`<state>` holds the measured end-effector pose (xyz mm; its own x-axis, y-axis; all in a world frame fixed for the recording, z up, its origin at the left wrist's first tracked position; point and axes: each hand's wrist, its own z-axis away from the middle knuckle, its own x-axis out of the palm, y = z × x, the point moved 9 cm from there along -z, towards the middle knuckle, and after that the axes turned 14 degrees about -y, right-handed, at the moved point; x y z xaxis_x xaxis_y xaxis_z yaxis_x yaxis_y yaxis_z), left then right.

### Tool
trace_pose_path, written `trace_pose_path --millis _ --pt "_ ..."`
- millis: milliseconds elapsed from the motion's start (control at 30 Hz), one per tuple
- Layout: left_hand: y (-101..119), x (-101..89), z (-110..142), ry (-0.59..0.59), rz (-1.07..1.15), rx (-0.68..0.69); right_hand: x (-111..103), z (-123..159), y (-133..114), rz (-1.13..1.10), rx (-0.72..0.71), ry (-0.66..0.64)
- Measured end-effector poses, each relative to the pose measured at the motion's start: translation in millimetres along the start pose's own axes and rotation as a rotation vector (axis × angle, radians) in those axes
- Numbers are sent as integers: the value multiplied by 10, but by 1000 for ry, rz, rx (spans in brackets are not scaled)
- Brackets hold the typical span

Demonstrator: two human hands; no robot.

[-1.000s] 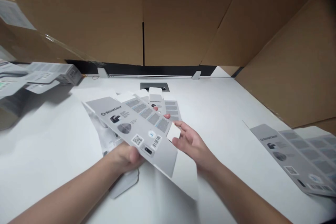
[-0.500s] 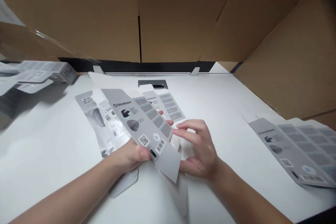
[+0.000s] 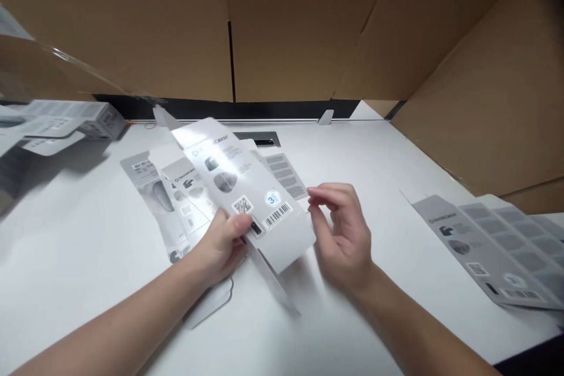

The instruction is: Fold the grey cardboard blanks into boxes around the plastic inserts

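My left hand (image 3: 227,241) is closed round the lower left of a grey and white printed SilverCrest folding carton (image 3: 258,191), thumb on its front face. The carton is tilted, its upper end pointing away to the left. Glare whitens the upper print, while a QR code and a barcode show lower down. A flap hangs blurred from the near end. Just right of the carton, my right hand (image 3: 341,232) is curled, thumb tip close to the fingertips, with nothing visible in it. Under and behind the held carton lie several flat cartons (image 3: 154,191), partly hidden.
Right on the white table (image 3: 379,329) lies a fanned stack of flat cartons (image 3: 480,249). At the left edge are folded boxes (image 3: 99,120) with open flaps. Brown cardboard walls (image 3: 291,29) stand along the back and right. A grey slot plate (image 3: 264,138) sits at the back.
The held carton has turned and opened out from a flatter shape, its front now facing up into glare. My right hand has come off its right side, fingers drawn together.
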<state>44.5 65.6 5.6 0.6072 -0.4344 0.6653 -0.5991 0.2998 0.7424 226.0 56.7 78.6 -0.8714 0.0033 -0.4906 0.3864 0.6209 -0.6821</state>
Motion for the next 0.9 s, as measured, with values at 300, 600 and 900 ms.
trace_pose_path --millis 300,600,900 --pt "17 -51 3 154 -142 -46 220 69 369 -644 549 -82" --pt "-71 -30 -1 122 -162 -102 382 128 316 -583 535 -272" --pt "-19 -79 -2 237 -15 -70 457 74 238 -562 514 -471"
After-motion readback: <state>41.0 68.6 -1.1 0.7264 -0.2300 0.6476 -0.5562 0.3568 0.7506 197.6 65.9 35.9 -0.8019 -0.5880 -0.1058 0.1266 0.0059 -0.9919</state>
